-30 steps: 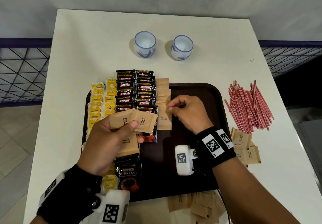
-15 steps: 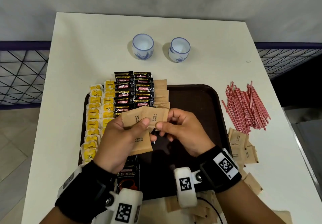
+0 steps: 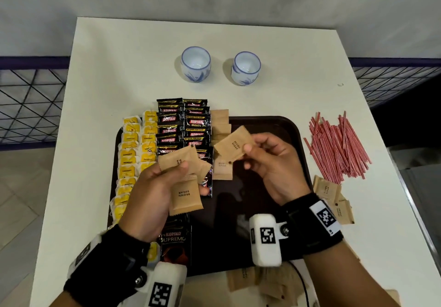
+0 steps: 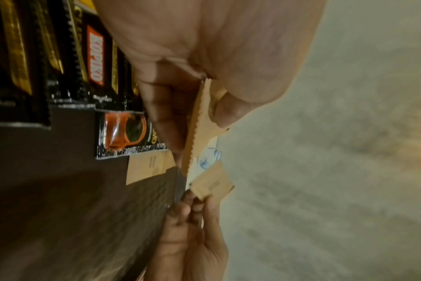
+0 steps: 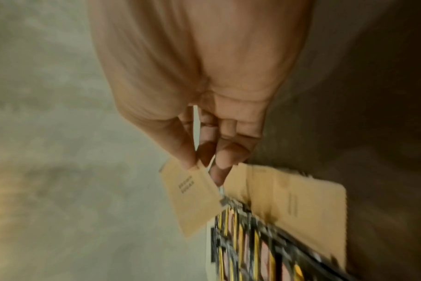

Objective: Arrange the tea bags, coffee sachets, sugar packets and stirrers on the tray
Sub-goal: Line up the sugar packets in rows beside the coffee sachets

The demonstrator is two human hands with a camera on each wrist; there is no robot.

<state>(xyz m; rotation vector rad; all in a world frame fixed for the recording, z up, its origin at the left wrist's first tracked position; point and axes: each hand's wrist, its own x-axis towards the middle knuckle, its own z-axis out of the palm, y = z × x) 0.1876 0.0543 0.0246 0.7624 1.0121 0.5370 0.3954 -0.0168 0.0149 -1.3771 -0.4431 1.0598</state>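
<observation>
A dark brown tray (image 3: 291, 130) carries columns of yellow tea bags (image 3: 130, 149), black Kopiko coffee sachets (image 3: 183, 125) and a column of brown sugar packets (image 3: 220, 127). Above the tray's left half my left hand (image 3: 167, 175) grips a fan of brown sugar packets (image 3: 186, 194), thumb on top; the left wrist view shows their edges (image 4: 197, 121). My right hand (image 3: 245, 150) pinches one sugar packet (image 3: 232, 145) above the sugar column, also seen in the right wrist view (image 5: 192, 199). Red-and-white stirrers (image 3: 338, 146) lie heaped on the table right of the tray.
Two white-and-blue cups (image 3: 195, 64) (image 3: 245, 68) stand behind the tray. Loose sugar packets lie on the table at the tray's right (image 3: 334, 199) and near its front edge (image 3: 257, 280). A wire fence (image 3: 31, 103) flanks the white table (image 3: 119, 56).
My right hand has drawn one sugar packet from the left hand's fan and moved up and right with it. The left hand keeps the others.
</observation>
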